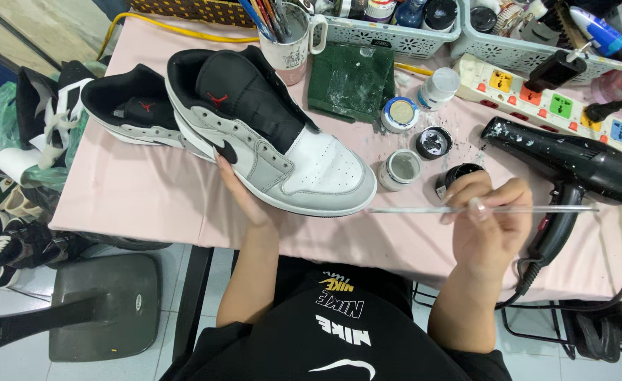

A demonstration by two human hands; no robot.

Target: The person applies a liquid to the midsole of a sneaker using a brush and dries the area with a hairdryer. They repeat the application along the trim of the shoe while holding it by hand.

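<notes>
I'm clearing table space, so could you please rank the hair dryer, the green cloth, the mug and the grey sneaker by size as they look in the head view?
1. grey sneaker
2. hair dryer
3. green cloth
4. mug, partly cut off at the frame edge, so it is unsure.

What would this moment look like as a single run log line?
left hand: holds grey-white sneaker on pink table | right hand: holds thin brush level | paint jars and hair dryer nearby

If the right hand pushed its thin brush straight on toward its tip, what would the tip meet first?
Probably the toe of the grey-and-white leather sneaker that the left hand steadies; the right hand's thin brush points there, though depth is unclear.
</notes>
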